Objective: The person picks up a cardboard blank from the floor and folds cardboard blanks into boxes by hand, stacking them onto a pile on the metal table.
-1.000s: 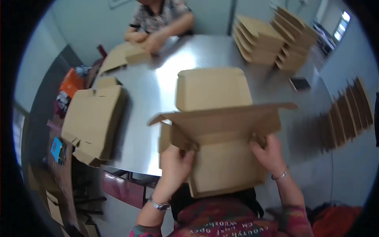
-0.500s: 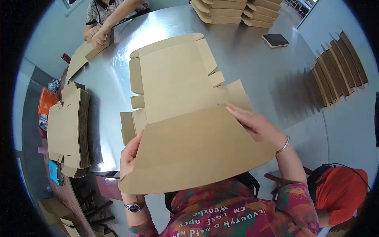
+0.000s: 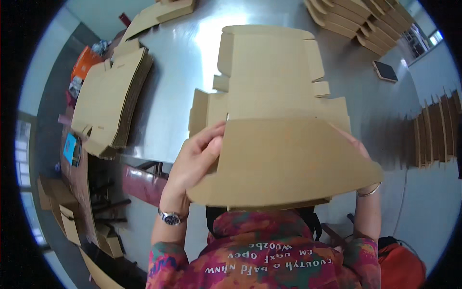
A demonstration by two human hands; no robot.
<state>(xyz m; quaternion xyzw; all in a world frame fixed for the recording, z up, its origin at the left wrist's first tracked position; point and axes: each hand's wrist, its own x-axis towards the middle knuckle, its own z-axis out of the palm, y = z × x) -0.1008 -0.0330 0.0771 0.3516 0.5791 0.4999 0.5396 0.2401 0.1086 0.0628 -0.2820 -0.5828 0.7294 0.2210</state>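
Observation:
A flat brown cardboard box blank (image 3: 274,101) lies partly on the grey table (image 3: 178,96), its near panel raised toward me. My left hand (image 3: 195,161), with a wristwatch, grips the panel's left edge, thumb on top. My right hand (image 3: 358,147), with a bracelet at the wrist, holds the right edge and is mostly hidden behind the cardboard.
A stack of flat blanks (image 3: 113,94) lies at the table's left. Folded boxes (image 3: 361,21) are piled at the far right beside a dark phone (image 3: 385,71). More cardboard (image 3: 159,14) lies at the far left. Upright cardboard pieces (image 3: 435,127) stand on the right.
The view has tilted further down. The box blank has been drawn closer to me and its near panel lifted higher. The person at the far side is out of view.

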